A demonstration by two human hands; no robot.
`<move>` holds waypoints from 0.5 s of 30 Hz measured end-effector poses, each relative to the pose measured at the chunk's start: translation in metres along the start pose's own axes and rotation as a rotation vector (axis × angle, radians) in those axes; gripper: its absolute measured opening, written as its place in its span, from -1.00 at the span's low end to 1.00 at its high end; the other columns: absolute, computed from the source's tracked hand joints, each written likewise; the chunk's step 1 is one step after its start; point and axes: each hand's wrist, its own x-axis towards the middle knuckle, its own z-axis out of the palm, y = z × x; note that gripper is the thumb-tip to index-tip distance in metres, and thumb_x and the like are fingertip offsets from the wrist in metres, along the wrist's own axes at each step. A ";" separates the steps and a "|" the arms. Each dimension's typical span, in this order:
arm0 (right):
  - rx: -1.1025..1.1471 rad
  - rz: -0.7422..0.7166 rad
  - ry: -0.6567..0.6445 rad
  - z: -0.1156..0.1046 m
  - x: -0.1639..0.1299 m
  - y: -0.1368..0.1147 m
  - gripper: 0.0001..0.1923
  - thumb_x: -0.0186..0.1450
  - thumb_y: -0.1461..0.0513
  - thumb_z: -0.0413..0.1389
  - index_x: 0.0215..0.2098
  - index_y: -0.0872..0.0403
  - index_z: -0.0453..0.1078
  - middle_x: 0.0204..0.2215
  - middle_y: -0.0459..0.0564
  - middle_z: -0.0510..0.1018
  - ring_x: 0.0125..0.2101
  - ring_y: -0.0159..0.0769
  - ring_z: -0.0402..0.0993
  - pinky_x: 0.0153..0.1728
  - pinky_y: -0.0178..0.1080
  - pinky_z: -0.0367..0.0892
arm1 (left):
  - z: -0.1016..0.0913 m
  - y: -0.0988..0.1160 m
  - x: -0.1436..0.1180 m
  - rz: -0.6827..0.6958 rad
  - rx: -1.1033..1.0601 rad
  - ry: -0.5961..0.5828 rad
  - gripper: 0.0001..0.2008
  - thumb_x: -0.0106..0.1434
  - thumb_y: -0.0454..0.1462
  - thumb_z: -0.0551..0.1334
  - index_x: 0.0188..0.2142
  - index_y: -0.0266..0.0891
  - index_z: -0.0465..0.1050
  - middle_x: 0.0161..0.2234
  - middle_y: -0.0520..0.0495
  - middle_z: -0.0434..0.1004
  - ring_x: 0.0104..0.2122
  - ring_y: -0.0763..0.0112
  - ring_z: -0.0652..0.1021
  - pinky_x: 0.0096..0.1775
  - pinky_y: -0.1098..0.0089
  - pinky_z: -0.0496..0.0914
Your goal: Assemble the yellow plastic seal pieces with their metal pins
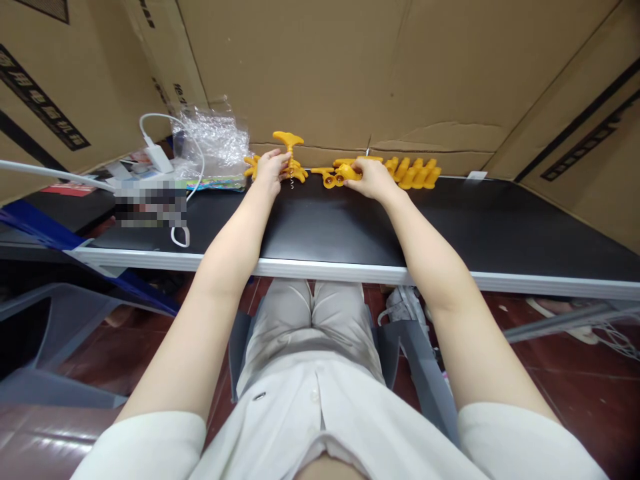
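Lap under black table (500, 227) | left hand (273, 170) grips yellow corkscrew (289, 155) | right hand (370, 179) closed on yellow piece (345, 173)

A small assembly workstation in a workshop or packing room is shown: a black bench (500, 227) is walled in by flattened cardboard cartons (350, 67), with identical yellow plastic parts (413, 172) lined along its far edge and bubble wrap (213, 140) at its far-left corner.

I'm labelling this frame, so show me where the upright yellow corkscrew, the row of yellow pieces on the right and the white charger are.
upright yellow corkscrew (287, 140), head view, on its top handle.
row of yellow pieces (415, 173), head view, middle of the row.
white charger (159, 159), head view, on its body.
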 end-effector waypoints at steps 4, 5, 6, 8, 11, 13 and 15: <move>-0.042 -0.082 -0.029 0.000 -0.003 -0.007 -0.66 0.39 0.12 0.25 0.06 0.08 0.62 0.06 0.14 0.71 0.09 0.11 0.61 0.15 -0.01 0.40 | 0.005 0.000 -0.009 -0.023 -0.089 -0.113 -0.59 0.19 -0.42 0.45 -0.01 -0.16 0.45 -0.31 0.03 0.69 -0.09 0.31 0.74 -0.05 0.40 0.54; -0.051 -0.104 -0.039 0.001 -0.003 -0.009 -0.66 0.39 0.12 0.26 0.07 0.07 0.62 0.08 0.14 0.70 0.12 0.11 0.61 0.16 -0.01 0.40 | 0.006 0.000 -0.010 -0.016 -0.098 -0.136 -0.62 0.20 -0.42 0.45 -0.04 -0.16 0.43 -0.31 0.03 0.69 -0.10 0.33 0.75 -0.05 0.41 0.53; -0.057 -0.125 -0.051 0.001 -0.003 -0.010 -0.66 0.38 0.13 0.27 0.08 0.07 0.63 0.10 0.14 0.70 0.14 0.11 0.61 0.17 -0.02 0.39 | 0.007 0.000 -0.011 -0.007 -0.097 -0.157 -0.65 0.20 -0.43 0.44 -0.08 -0.16 0.42 -0.30 0.04 0.69 -0.11 0.34 0.75 -0.06 0.41 0.53; -0.059 -0.157 -0.075 0.002 -0.003 -0.011 -0.67 0.38 0.13 0.27 0.07 0.07 0.64 0.11 0.15 0.69 0.16 0.12 0.60 0.18 -0.03 0.39 | 0.007 0.000 -0.012 0.026 -0.071 -0.198 -0.69 0.18 -0.43 0.43 -0.17 -0.16 0.40 -0.28 0.03 0.69 -0.12 0.35 0.75 -0.07 0.41 0.53; -0.050 -0.170 -0.086 0.002 -0.004 -0.012 -0.69 0.39 0.13 0.26 0.04 0.06 0.65 0.08 0.14 0.70 0.16 0.13 0.60 0.18 -0.03 0.39 | 0.007 -0.001 -0.014 0.079 0.002 -0.252 -0.72 0.15 -0.41 0.44 -0.27 -0.15 0.38 -0.29 0.02 0.68 -0.11 0.31 0.75 -0.10 0.39 0.53; -0.048 -0.166 -0.079 0.001 -0.004 -0.013 -0.68 0.39 0.12 0.25 0.05 0.04 0.65 0.08 0.13 0.70 0.16 0.13 0.59 0.19 -0.01 0.38 | 0.007 -0.001 -0.016 0.094 0.034 -0.263 -0.72 0.14 -0.40 0.44 -0.28 -0.15 0.37 -0.30 0.02 0.67 -0.10 0.29 0.75 -0.13 0.39 0.52; -0.053 -0.161 -0.075 0.000 -0.004 -0.013 -0.68 0.39 0.10 0.25 0.05 0.03 0.66 0.08 0.11 0.70 0.15 0.13 0.59 0.19 0.00 0.38 | 0.008 -0.001 -0.018 0.091 0.042 -0.262 -0.73 0.15 -0.40 0.43 -0.28 -0.15 0.36 -0.31 0.02 0.67 -0.10 0.29 0.75 -0.15 0.41 0.52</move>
